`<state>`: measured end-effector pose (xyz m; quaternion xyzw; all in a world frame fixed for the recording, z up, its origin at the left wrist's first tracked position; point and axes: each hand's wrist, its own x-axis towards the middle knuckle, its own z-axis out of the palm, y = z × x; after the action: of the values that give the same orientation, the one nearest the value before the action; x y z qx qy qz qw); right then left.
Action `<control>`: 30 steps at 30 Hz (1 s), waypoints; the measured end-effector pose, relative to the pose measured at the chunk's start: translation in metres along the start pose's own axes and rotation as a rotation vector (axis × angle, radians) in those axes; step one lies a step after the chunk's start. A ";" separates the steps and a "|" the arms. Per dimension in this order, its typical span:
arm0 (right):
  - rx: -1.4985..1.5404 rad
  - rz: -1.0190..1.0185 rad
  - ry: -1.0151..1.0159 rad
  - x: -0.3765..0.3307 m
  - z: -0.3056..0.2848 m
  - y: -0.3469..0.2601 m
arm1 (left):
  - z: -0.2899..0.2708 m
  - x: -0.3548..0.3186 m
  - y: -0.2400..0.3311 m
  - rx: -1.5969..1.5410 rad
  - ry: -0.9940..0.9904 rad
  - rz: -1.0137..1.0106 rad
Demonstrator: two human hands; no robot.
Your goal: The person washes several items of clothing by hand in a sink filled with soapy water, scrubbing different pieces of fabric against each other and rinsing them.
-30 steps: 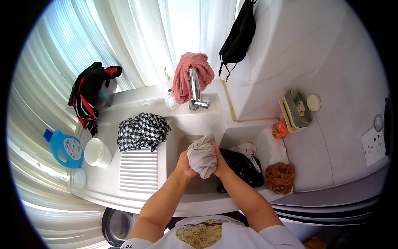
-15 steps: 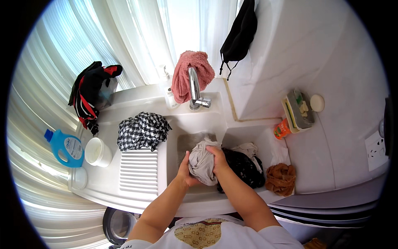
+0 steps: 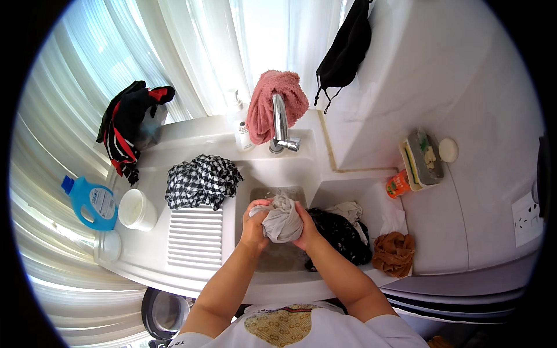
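Note:
Over the water in the sink basin (image 3: 278,264), a bunched light grey cloth (image 3: 283,219) is gathered between both my hands. My left hand (image 3: 255,223) grips its left side, fingers curled over a fold. On the right side my right hand (image 3: 306,227) wraps round it, its fingers partly hidden. Just right of that hand, black patterned fabric (image 3: 336,236) lies in the second basin with a pale cloth (image 3: 348,213) behind it. To the left, a black-and-white houndstooth garment (image 3: 203,181) rests on top of the ribbed washboard (image 3: 195,238).
A chrome faucet (image 3: 279,119) with a pink towel (image 3: 261,119) over it stands behind the basin. At left are a blue detergent jug (image 3: 93,203) and white tub (image 3: 137,210). Brown cloth (image 3: 393,254) lies at the right edge; a black mask (image 3: 346,49) hangs on the wall.
The grey cloth is turned and bunched into a tighter ball, slightly higher in the view. My left hand has moved up, its fingers now curled over a fold.

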<state>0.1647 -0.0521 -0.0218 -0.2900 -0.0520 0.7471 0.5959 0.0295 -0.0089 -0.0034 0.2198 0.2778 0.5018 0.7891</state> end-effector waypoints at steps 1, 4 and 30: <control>0.103 0.007 -0.073 -0.009 0.011 0.002 | -0.001 0.002 0.002 -0.039 -0.053 -0.032; 0.173 0.008 -0.146 -0.006 0.009 0.005 | -0.006 0.006 0.000 -0.025 -0.021 -0.089; -0.309 -0.470 0.568 0.010 0.050 0.032 | 0.018 -0.005 -0.011 0.228 0.273 0.208</control>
<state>0.1114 -0.0390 0.0025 -0.5515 -0.0620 0.4640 0.6904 0.0470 -0.0193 0.0042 0.2649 0.4132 0.5710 0.6580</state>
